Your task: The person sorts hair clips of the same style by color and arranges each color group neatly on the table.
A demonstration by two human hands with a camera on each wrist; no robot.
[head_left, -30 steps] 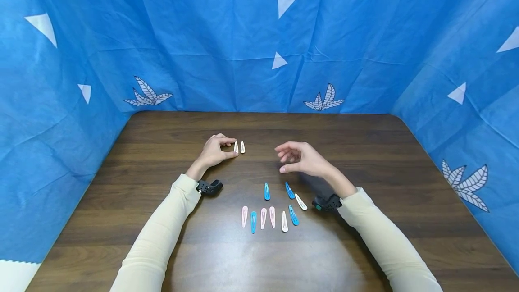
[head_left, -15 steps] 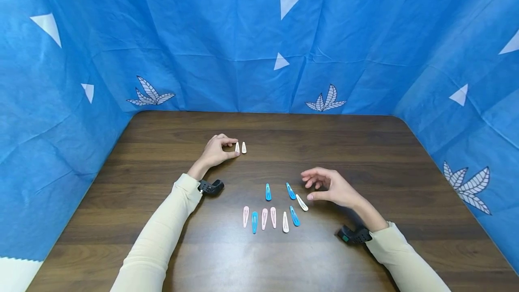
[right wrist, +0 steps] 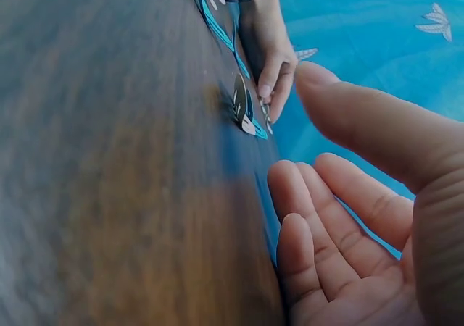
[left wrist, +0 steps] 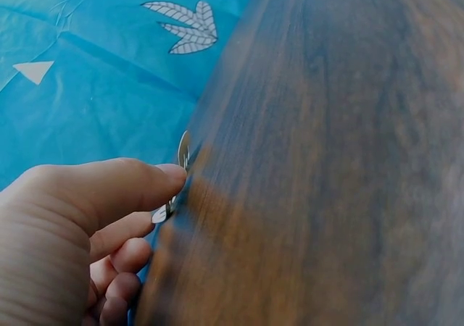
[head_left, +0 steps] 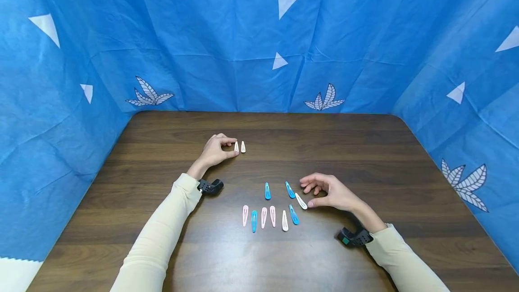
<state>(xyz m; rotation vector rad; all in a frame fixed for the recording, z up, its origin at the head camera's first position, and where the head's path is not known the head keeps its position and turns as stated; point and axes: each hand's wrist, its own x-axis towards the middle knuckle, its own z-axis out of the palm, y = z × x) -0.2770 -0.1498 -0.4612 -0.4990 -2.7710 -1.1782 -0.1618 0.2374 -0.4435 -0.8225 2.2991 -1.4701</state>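
Observation:
At the back left of the table, my left hand (head_left: 214, 151) pinches a white snap hair clip (head_left: 236, 147) by its two ends, between thumb and forefinger. Right beside it lies a second white hair clip (head_left: 243, 147). In the left wrist view the thumb (left wrist: 163, 181) covers part of the clips. My right hand (head_left: 330, 191) is held with loosely bent fingers and nothing in them. Its thumb tip comes close to the right side of a slanted white hair clip (head_left: 301, 201). A blue hair clip (head_left: 289, 190) lies just beyond that one.
Nearer the front are a blue clip (head_left: 267, 191), another blue clip (head_left: 293, 215), a white clip (head_left: 285, 221), several pink clips (head_left: 264, 217) and a blue clip (head_left: 253, 221) among them. A blue patterned cloth (head_left: 259, 35) surrounds the wooden table (head_left: 194, 256) at the back and sides.
My right hand has moved from the middle back of the table toward the front right, down beside the slanted white clip. The left hand has stayed on its clip.

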